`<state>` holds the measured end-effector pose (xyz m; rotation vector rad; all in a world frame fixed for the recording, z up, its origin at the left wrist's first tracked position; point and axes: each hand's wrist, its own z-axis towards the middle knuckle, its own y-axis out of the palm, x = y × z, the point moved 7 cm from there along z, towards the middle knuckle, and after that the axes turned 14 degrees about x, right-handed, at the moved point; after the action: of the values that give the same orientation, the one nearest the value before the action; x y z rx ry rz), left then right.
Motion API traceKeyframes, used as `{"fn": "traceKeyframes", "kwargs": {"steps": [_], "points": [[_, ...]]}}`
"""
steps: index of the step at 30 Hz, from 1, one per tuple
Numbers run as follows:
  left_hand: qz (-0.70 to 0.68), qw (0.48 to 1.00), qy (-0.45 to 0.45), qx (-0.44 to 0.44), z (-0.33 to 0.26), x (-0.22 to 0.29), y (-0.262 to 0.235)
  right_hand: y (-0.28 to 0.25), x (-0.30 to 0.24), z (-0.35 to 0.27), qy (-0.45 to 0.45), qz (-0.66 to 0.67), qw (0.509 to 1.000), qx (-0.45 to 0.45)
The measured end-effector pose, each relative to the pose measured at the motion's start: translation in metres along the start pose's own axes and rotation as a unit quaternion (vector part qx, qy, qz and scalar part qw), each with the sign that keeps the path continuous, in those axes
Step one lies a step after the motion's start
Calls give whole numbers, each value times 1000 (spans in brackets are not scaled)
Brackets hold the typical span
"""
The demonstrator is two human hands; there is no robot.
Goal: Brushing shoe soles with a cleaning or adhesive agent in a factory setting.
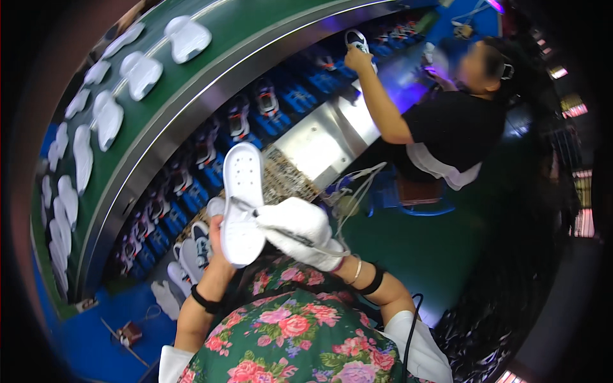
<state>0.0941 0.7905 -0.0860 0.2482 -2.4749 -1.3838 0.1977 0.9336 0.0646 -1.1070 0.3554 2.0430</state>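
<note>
A white shoe sole with small round holes is held lengthwise in front of me. My left hand, bare, grips it along its left edge near the lower end. My right hand wears a white fabric glove and is closed around a thin greyish tool, whose kind I cannot make out. The tool's end lies against the middle of the sole. Most fingers of my right hand are hidden by the glove's bulk.
White soles lie on a green conveyor belt at left. Below it runs a rack of shoes on blue supports. More shoes stand by my left forearm. At right, a co-worker in black holds a shoe near a metal table.
</note>
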Motion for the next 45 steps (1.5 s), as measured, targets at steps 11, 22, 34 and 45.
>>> {"fn": "traceKeyframes", "kwargs": {"steps": [11,22,34,45], "points": [[-73,997,-27,11,-7,-16,33,11,6,8,9,2,999,-41],[-105,994,-3,-32,3,-15,57,13,-4,30,-28,-20,999,-41],[89,992,5,89,13,-32,35,12,-3,40,-91,-135,986,-17],[-10,999,-39,31,20,-18,30,6,6,44,-110,-93,989,-21]]}}
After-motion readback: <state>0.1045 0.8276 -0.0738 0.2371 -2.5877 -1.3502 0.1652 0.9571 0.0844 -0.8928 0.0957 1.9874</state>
